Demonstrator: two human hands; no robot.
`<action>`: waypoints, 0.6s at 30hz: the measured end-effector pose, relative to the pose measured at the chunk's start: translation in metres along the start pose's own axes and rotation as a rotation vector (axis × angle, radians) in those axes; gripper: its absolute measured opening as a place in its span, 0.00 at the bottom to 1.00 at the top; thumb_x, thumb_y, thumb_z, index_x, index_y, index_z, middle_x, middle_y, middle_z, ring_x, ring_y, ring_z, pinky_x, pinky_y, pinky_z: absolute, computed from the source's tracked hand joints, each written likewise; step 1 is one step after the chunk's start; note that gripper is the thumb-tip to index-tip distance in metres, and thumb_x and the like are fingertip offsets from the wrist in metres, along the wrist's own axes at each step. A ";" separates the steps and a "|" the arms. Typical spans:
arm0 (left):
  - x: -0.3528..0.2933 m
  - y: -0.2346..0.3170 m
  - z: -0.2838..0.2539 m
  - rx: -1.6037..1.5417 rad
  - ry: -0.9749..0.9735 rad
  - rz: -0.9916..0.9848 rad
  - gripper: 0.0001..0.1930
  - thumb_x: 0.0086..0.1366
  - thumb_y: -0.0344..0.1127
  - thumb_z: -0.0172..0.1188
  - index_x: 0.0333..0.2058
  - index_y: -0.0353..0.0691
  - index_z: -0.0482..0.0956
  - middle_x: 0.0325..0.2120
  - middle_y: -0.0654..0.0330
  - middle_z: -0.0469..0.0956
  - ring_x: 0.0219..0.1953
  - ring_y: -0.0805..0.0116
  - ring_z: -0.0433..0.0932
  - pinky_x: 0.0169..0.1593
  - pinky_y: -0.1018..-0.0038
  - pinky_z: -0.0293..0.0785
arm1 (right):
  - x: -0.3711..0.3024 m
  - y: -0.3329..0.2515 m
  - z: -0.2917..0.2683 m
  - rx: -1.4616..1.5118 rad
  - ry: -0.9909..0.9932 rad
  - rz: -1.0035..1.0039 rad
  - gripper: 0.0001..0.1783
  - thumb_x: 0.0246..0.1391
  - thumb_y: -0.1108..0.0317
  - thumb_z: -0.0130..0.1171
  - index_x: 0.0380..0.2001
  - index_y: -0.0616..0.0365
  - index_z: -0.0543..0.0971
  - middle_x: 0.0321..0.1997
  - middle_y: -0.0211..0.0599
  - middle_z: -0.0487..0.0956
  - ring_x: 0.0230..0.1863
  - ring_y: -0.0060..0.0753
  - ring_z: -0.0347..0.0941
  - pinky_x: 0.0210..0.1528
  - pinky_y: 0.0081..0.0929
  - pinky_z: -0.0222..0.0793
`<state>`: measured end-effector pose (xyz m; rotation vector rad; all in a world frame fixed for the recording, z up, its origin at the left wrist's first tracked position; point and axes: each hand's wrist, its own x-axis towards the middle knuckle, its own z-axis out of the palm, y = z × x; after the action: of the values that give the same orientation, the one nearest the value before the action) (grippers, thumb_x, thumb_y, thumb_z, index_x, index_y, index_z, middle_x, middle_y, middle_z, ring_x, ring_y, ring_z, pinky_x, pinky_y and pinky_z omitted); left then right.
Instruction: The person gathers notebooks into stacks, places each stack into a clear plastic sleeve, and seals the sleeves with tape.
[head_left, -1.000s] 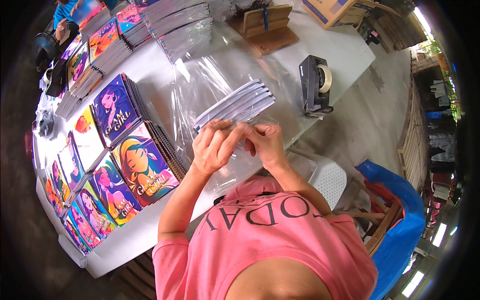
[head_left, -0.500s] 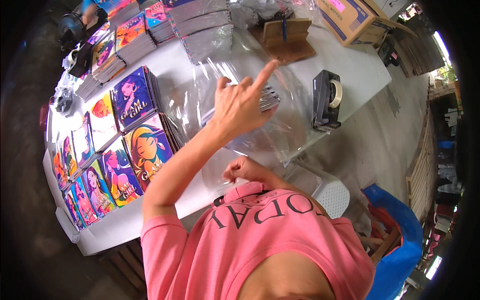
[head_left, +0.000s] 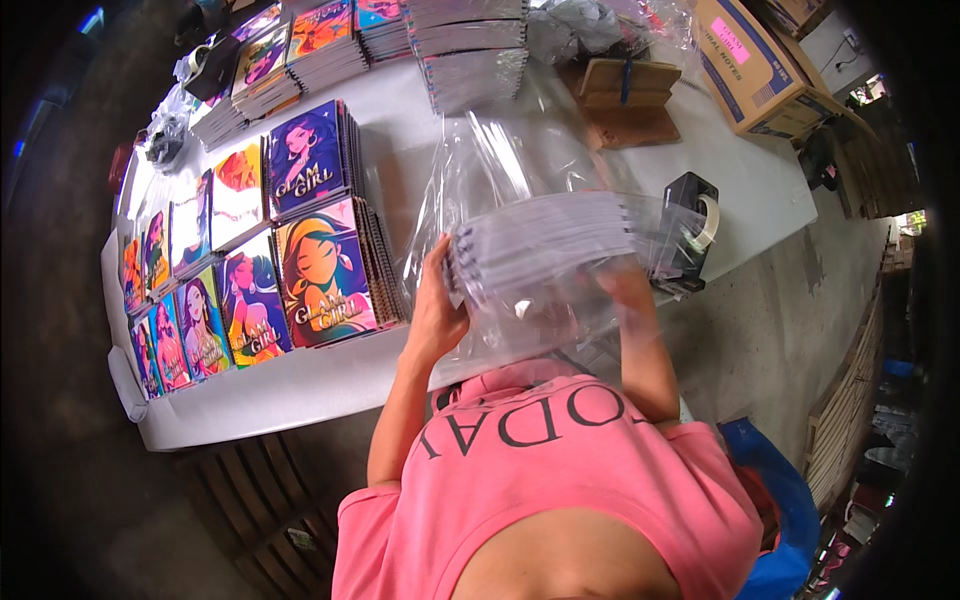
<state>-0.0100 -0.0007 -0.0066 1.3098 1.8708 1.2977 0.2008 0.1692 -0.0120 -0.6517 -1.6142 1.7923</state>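
Note:
A stack of spiral notebooks [head_left: 545, 240] stands in front of me inside a clear plastic bag [head_left: 490, 150]. Its page edges and dark spiral bindings show through the film. My left hand [head_left: 440, 308] grips the stack's left end through the plastic, fingers against the spirals. At the stack's near right corner is my right hand [head_left: 632, 290], smeared by motion and partly behind film, so its grip is unclear. Just right of the bag, a black tape dispenser [head_left: 684, 235] with a pale roll stands near the table edge, with loose film beside it.
Rows of colourful notebook piles [head_left: 325, 270] cover the left of the white table [head_left: 230, 405]. Taller stacks [head_left: 465, 60] rise behind. A brown wooden stand [head_left: 630, 100] and a cardboard box [head_left: 750, 75] are at the back right. A blue-covered object [head_left: 790, 530] lies beside me.
My left hand has come down from above the bag to the stack's left end. My right hand has moved from near my body to its right side. The bagged stack now stands raised, nearer me.

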 end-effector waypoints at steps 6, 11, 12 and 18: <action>0.006 0.025 0.009 -0.790 0.026 -0.105 0.55 0.32 0.32 0.80 0.59 0.38 0.53 0.55 0.54 0.64 0.53 0.64 0.70 0.57 0.69 0.68 | 0.012 -0.016 0.023 -0.204 -0.228 -0.163 0.61 0.15 0.61 0.82 0.60 0.55 0.61 0.62 0.36 0.64 0.62 0.31 0.59 0.63 0.31 0.56; 0.016 0.040 -0.004 -0.281 0.093 0.220 0.72 0.25 0.45 0.82 0.66 0.40 0.39 0.56 0.48 0.61 0.58 0.56 0.63 0.60 0.63 0.63 | 0.022 -0.028 0.020 -0.075 -0.264 -0.351 0.67 0.14 0.53 0.81 0.63 0.57 0.57 0.67 0.41 0.56 0.67 0.38 0.52 0.66 0.34 0.51; 0.019 0.038 -0.003 -0.301 0.102 0.186 0.72 0.25 0.46 0.82 0.66 0.41 0.38 0.56 0.48 0.61 0.58 0.56 0.63 0.60 0.62 0.63 | 0.027 -0.026 0.018 -0.062 -0.283 -0.359 0.69 0.14 0.51 0.81 0.63 0.57 0.56 0.69 0.41 0.54 0.68 0.40 0.50 0.67 0.35 0.50; 0.022 0.041 -0.008 -0.335 0.164 0.177 0.76 0.23 0.50 0.81 0.66 0.43 0.35 0.57 0.47 0.60 0.60 0.54 0.60 0.62 0.61 0.58 | 0.020 -0.021 0.030 -0.053 -0.173 -0.252 0.78 0.15 0.42 0.78 0.67 0.59 0.44 0.71 0.50 0.45 0.72 0.45 0.37 0.70 0.43 0.34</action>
<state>-0.0078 0.0196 0.0363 1.2412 1.5755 1.7702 0.1687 0.1644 0.0131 -0.3050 -1.7763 1.6621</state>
